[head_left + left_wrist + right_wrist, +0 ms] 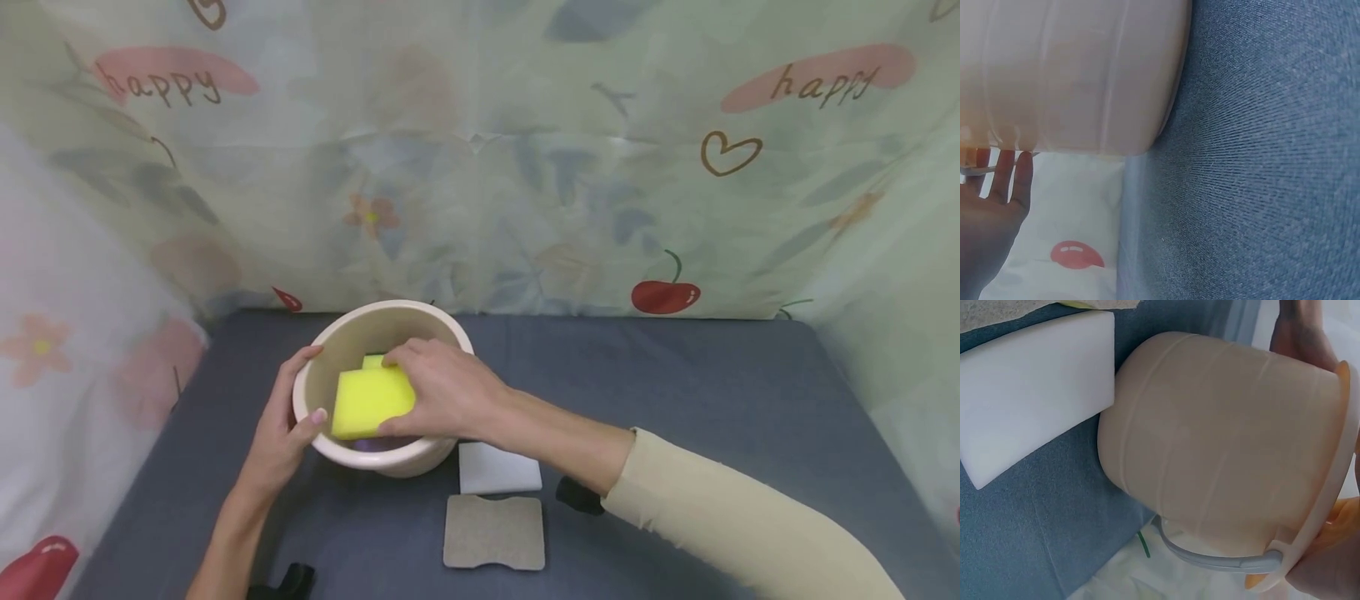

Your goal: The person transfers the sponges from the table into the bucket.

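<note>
The right hand (450, 387) pinches a yellow sponge (367, 404) in the mouth of a pale bucket (408, 467), thumb at the near edge and fingers at the far edge, spread about as wide as the sponge. Another yellow piece (372, 362) shows partly behind it. The left hand (273, 442) grips the bucket's rim, thumb over the lip, fingers against the outside. On the table (637, 375), a white block (498, 471) lies just beside the bucket, with a grey pad (493, 533) nearer the person.
</note>
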Motion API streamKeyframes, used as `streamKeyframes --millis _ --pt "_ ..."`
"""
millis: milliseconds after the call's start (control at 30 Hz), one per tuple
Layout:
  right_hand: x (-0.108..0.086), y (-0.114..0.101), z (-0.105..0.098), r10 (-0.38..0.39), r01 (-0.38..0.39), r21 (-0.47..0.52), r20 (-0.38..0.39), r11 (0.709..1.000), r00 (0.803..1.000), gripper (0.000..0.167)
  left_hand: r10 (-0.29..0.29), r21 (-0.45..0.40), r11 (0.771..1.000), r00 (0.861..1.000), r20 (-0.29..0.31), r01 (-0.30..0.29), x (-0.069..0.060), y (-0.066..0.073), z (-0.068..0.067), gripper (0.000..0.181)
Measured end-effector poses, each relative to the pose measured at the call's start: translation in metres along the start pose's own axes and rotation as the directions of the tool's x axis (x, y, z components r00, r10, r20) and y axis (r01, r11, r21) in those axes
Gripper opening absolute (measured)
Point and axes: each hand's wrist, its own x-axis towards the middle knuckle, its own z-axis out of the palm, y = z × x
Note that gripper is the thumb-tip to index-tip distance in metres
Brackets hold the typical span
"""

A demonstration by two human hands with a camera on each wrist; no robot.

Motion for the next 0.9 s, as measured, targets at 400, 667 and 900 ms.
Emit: streamKeyframes --millis 400,667,900 --pt "0.002 0.012 -0.009 -0.061 0.062 0.074 -0.021 0.995 0.998 0.064 -0.013 0.001 1.000 1.000 -0.012 0.013 -0.001 0.002 0.001 0.072" --pt "-0.005 0.022 -0.023 -0.078 0.090 0.136 -0.090 0.987 0.993 0.055 -0.033 0.014 0.999 0.999 -0.013 0.033 -0.001 0.001 0.001 0.071" --pt "-0.020 0.041 -0.029 -0.053 0.088 0.219 -0.163 0.972 0.985 0.054 -0.020 0.015 1.000 1.000 -0.013 0.020 -0.001 -0.001 0.000 0.072"
